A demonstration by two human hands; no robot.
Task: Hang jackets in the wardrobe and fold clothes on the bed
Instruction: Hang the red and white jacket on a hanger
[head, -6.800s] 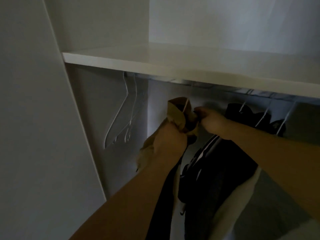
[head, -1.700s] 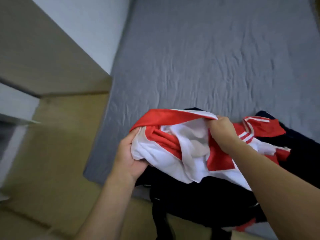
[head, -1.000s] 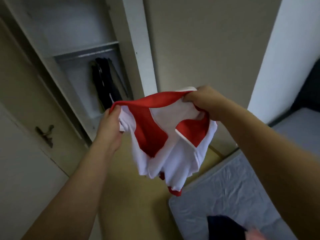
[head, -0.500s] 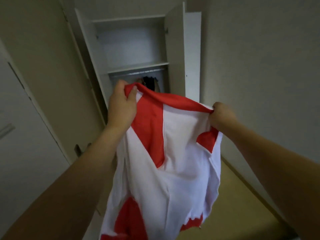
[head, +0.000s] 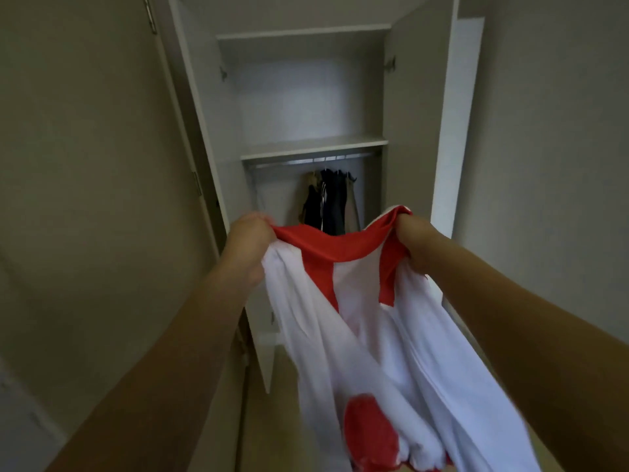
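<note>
A red and white jacket (head: pixel 367 338) hangs spread between my two hands in front of me. My left hand (head: pixel 250 241) grips its red collar at the left end, and my right hand (head: pixel 413 238) grips the collar at the right end. Straight ahead stands the open white wardrobe (head: pixel 309 146). Under its shelf runs a rail (head: pixel 313 160) with several dark and tan jackets (head: pixel 328 202) hanging from it. The lower wardrobe is hidden behind the held jacket.
The wardrobe's left door (head: pixel 200 137) and right door (head: pixel 418 107) stand open toward me. Beige walls flank both sides. A strip of tan floor (head: pixel 282 403) shows below the wardrobe.
I carried the red and white jacket from the bed round to face the wardrobe. In the last half second my hands spread along the collar and the wardrobe came closer.
</note>
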